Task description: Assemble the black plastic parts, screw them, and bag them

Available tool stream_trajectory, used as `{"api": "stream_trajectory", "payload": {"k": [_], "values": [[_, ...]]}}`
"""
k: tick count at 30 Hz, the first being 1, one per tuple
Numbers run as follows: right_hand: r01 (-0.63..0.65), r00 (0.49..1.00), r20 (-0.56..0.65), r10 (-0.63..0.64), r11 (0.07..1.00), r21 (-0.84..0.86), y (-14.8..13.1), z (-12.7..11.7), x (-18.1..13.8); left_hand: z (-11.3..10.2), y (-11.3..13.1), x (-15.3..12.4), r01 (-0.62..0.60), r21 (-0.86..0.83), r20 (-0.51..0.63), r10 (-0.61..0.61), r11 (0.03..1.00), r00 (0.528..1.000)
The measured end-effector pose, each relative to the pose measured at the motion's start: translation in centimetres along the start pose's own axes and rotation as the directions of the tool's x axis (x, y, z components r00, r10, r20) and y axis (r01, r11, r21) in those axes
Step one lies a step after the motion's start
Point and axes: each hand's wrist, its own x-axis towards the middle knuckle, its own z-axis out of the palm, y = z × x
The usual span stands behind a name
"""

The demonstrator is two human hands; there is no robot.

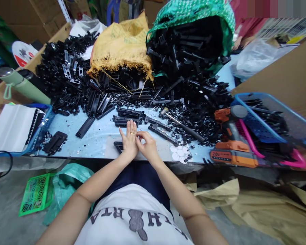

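Fingers stretched out, my left hand (129, 140) lies palm down over a black plastic part (118, 146), which is mostly hidden beneath it. A ring shows on one finger. Right against it, my right hand (147, 145) has thumb and index finger pinched together at the left hand's edge; whatever they hold, if anything, is too small to make out. Just beyond the fingers lie stacked black folding parts (127, 117). To the right sit two more long black parts (163, 133) and a hammer (183, 126). Under the hands is a pale work mat (111, 149).
Heaped black parts fill the table's back, below a yellow sack (121, 44) and a green sack (191, 13). An orange cordless drill (232, 146) stands right, beside a blue basket (265, 132). White discs (180, 153) lie near the front edge. A co-worker's hand (246, 41) shows behind.
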Motion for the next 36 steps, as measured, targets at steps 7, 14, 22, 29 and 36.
{"api": "stream_trajectory", "payload": {"k": [7,14,22,29,36], "values": [[-0.055,0.996,0.054,0.066,0.98,-0.192,0.3,1.5,0.3,1.5,-0.4,0.0,0.013,-0.022,0.052,-0.012,1.0,0.999],[-0.384,0.923,0.095,0.373,0.878,0.285,1.0,1.1,1.7,0.5,-0.1,-0.1,0.041,-0.058,0.052,-0.038,0.997,0.998],[-0.591,0.801,0.496,0.335,0.573,0.567,1.8,-0.8,3.7,-1.2,0.4,-0.4,-0.064,-0.083,0.067,0.07,0.994,0.995],[-0.532,0.845,0.418,0.333,0.596,0.601,1.3,-1.0,3.2,-1.4,0.4,-0.6,-0.126,-0.076,0.03,0.128,0.989,0.991],[-0.411,0.912,0.236,0.336,0.751,0.517,1.1,-0.6,2.6,-1.6,0.1,0.3,-0.127,-0.083,0.02,0.129,0.988,0.991]]}}
